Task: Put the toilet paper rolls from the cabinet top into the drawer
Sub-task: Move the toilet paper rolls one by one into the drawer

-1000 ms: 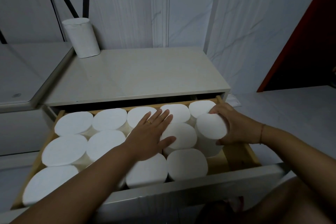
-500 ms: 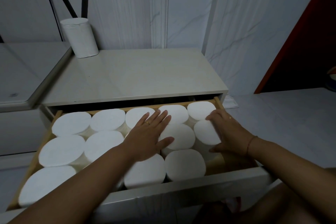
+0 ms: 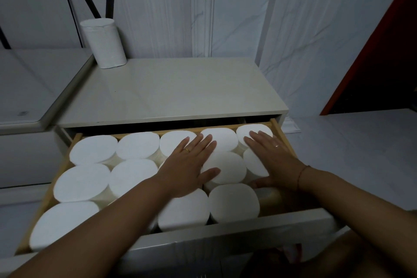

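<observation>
Head view. Your left hand (image 3: 187, 165) lies palm down on the packed rolls (image 3: 94, 149) in the middle of the drawer (image 3: 225, 235). Its fingers are straight and spread, and it grasps nothing. Your right hand (image 3: 273, 160) lies equally flat at the drawer's right end. Its fingers reach across the two rolls nearest the wooden side, its thumb runs along the near edge of one, and it closes on nothing.

The packed rolls stand upright in three rows and touch one another across nearly the whole drawer. Only a narrow gap (image 3: 268, 196) shows, at the drawer's front right corner. One last roll (image 3: 103, 44) stands upright on the cabinet top (image 3: 180, 92), behind the drawer and beyond its left rear corner, well apart from both hands.

Hazards, as judged from this arrangement:
- The gap looks tighter than a roll, so forcing the last roll in may leave it standing proud, where it could catch the cabinet's edge when you close the drawer.
- Heavy pressure from flat palms may crush the soft tops or tip a roll against its neighbour.
- Reaching over the drawer for the last roll may drag your forearm across the rows and unsettle them
</observation>
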Motion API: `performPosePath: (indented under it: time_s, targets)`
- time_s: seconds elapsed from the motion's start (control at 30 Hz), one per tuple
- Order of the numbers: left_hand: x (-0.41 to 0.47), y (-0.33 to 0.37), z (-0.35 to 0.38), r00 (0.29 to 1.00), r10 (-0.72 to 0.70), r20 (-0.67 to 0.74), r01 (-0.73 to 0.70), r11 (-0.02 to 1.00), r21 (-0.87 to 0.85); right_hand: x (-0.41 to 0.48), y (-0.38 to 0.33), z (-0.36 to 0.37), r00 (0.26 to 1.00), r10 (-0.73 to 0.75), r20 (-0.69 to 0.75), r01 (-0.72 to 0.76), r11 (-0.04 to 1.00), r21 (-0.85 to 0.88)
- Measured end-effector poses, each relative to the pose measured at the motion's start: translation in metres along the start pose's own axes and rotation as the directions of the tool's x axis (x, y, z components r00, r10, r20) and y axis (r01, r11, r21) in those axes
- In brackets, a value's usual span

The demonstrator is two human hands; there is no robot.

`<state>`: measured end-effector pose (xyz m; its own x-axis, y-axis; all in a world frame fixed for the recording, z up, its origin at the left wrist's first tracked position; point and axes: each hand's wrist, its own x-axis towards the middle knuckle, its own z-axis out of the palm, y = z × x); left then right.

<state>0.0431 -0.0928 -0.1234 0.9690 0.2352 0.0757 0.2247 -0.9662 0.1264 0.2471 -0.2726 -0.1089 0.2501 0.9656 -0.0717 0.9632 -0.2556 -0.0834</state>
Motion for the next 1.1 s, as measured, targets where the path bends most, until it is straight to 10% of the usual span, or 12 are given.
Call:
performPosePath:
  time_s: [0.3, 0.7, 1.1]
  targets:
    - [0.001, -0.001, 0.002, 1.000, -0.007, -0.022, 0.006, 1.000, -0.008, 0.014, -0.006, -0.046, 0.982, -0.088, 0.167, 0.031, 0.948, 0.317]
    - [-0.008, -0.051, -0.032, 0.848, -0.458, -0.266, 0.450, 0.888, -0.095, 0.140, -0.099, -0.089, 0.957, 0.087, -0.276, 0.121, 0.746, 0.655]
    - [-0.018, -0.104, -0.052, 0.727, -0.664, -0.172, 0.615, 0.742, -0.267, 0.273, -0.172, -0.099, 0.939, 0.159, -0.305, 0.125, 0.669, 0.733]
